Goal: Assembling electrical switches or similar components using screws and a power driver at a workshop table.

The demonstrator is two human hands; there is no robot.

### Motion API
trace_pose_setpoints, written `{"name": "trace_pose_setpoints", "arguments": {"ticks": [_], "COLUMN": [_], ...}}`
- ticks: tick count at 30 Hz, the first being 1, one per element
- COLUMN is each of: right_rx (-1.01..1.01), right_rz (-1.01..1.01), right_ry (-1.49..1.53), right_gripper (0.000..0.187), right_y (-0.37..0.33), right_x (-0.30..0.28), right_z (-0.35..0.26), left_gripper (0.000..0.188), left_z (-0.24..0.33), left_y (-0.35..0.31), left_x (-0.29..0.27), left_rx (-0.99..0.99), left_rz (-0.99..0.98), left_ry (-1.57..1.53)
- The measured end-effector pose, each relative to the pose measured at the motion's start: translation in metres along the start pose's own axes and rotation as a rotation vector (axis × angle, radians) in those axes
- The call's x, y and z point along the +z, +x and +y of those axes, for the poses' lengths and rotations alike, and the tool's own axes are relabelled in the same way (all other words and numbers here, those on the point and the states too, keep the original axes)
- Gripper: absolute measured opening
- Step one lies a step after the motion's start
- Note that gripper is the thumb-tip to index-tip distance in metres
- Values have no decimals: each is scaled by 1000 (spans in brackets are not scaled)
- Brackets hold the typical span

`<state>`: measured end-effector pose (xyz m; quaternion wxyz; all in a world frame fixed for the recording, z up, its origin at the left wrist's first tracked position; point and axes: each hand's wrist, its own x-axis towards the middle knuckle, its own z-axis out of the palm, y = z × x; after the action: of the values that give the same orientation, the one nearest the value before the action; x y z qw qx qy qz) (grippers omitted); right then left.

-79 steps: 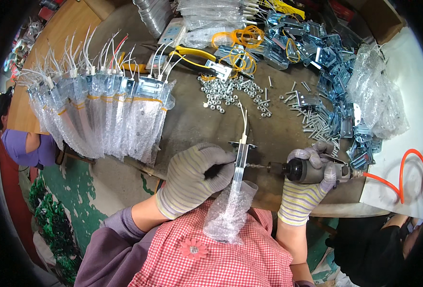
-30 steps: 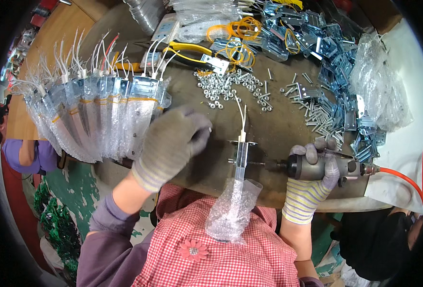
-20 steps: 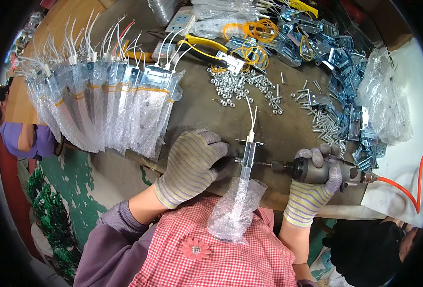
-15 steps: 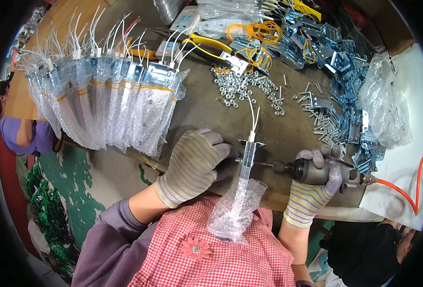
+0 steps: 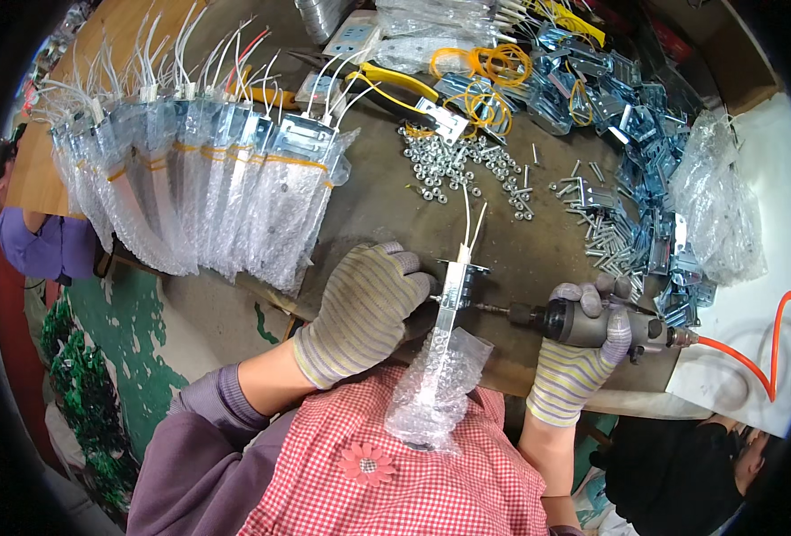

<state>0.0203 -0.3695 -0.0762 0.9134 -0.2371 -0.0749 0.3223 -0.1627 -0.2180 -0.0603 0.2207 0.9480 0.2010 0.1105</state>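
Observation:
My right hand (image 5: 583,344), in a striped glove, grips a dark grey pneumatic screwdriver (image 5: 572,322) with its bit pointing left. The bit's tip meets the right side of a metal bracket (image 5: 454,286). Two white wires rise from the bracket's top, and a bubble-wrapped strip (image 5: 433,389) hangs below it, against the checked apron. My left hand (image 5: 367,308), gloved alike, is closed at the bracket's left side. A small silver piece shows between its fingertips and the bracket; what the fingers pinch is mostly hidden.
Bubble-wrapped strips with wires (image 5: 208,188) lie in a row at the left. Loose nuts (image 5: 449,161), screws (image 5: 605,241) and heaped metal brackets (image 5: 637,152) lie beyond and right. Yellow-handled pliers (image 5: 395,79) lie at the back. An orange hose (image 5: 744,359) trails right.
The bracket has turned and its upper end shifted slightly left, nearer my left fingertips. The screwdriver has moved slightly left with it. Both hands keep their closed grips.

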Motion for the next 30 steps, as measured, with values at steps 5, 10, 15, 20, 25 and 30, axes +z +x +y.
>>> {"name": "trace_pose_setpoints", "arguments": {"ticks": [5, 10, 15, 20, 25, 30], "right_rx": [-13, -14, -5, 7, 3, 2], "right_rz": [11, 5, 13, 33, 69, 41], "right_ry": [-55, -104, -82, -82, -102, -107], "right_gripper": [33, 29, 45, 52, 50, 31], "right_y": [0, 0, -1, 0, 0, 0], "right_x": [1, -2, 0, -2, 3, 0], "right_z": [1, 3, 5, 3, 5, 5], "left_gripper": [27, 28, 26, 22, 22, 36], "left_z": [2, 0, 3, 10, 11, 22], "left_y": [-1, -5, -7, -1, 4, 12], "left_x": [-1, 5, 7, -6, -40, -22], "left_rx": [13, 45, 58, 3, -443, -380], "left_rz": [27, 88, 159, 11, -24, -329], "left_ry": [-19, 28, 47, 20, -521, -628]}}
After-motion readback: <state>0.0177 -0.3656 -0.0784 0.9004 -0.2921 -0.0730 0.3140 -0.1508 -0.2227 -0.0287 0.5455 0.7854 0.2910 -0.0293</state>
